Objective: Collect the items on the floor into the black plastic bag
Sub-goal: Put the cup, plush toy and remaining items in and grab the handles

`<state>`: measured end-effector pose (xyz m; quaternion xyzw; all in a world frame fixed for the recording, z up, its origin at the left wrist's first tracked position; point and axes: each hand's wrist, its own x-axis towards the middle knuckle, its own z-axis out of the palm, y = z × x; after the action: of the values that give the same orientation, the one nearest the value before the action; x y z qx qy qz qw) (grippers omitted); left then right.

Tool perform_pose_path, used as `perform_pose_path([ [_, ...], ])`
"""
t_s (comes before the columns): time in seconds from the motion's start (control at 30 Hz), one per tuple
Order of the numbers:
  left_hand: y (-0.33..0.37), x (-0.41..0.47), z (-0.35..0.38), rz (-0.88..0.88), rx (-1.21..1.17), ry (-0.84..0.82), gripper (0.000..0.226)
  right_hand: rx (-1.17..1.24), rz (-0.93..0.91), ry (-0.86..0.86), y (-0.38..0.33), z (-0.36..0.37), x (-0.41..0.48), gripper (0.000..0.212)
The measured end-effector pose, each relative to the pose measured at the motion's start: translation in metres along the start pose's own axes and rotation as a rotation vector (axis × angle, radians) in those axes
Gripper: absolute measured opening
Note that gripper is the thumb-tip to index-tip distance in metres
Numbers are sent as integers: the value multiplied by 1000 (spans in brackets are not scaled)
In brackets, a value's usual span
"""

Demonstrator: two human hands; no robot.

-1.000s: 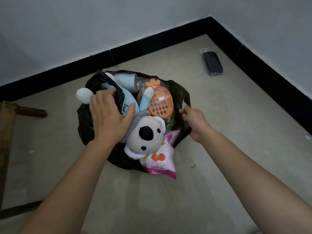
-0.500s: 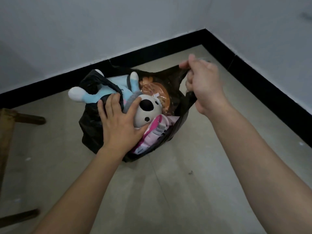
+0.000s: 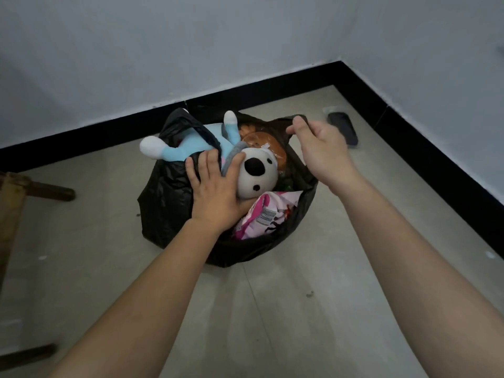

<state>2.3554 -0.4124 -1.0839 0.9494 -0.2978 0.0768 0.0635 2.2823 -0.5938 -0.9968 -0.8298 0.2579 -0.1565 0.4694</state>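
Observation:
The black plastic bag (image 3: 166,203) stands on the floor near the wall, its mouth open. A plush toy (image 3: 256,175) with a white head, black nose and light blue limbs lies on top inside it, one leg poking out to the left. My left hand (image 3: 218,195) presses flat on the toy and the bag's near rim. My right hand (image 3: 321,148) pinches the bag's right handle and holds it up. An orange plastic item (image 3: 267,143) in clear wrap and a pink snack packet (image 3: 267,214) sit inside the bag.
A dark flat case (image 3: 343,128) lies on the floor in the corner behind my right hand. Wooden furniture legs (image 3: 49,190) stand at the left edge. Black skirting runs along both walls. A small crumb (image 3: 309,294) lies on the floor in front.
My right hand lifted the bag's right handle, pulling the bag up around the contents. My left hand slid from the toy's body towards its head, and the pink packet now sits inside.

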Motion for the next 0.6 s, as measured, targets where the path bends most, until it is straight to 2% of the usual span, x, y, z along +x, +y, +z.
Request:
perform_pose_path([
  [0.07, -5, 1, -15, 9, -113, 46, 84, 45, 33, 13, 3, -3, -1, 38],
  [0.17, -13, 0, -36, -86, -425, 194, 55, 86, 44, 22, 2, -5, -1, 37],
  [0.27, -27, 3, -59, -205, -754, 508, 20, 184, 28, 68, -4, -5, 0, 32],
  [0.33, -40, 5, -86, -272, -850, 742, 18, 277, 4, 107, -11, -6, 1, 32],
  [0.4, -50, 8, -111, -274, -879, 866, 23, 331, -43, 137, -16, -10, 1, 34],
  [0.5, -57, 3, -125, -258, -871, 901, 26, 411, -85, 169, -17, -13, 2, 35],
  [0.6, -61, 3, -115, -296, -847, 814, 21, 319, -89, 159, -10, -4, 3, 31],
])
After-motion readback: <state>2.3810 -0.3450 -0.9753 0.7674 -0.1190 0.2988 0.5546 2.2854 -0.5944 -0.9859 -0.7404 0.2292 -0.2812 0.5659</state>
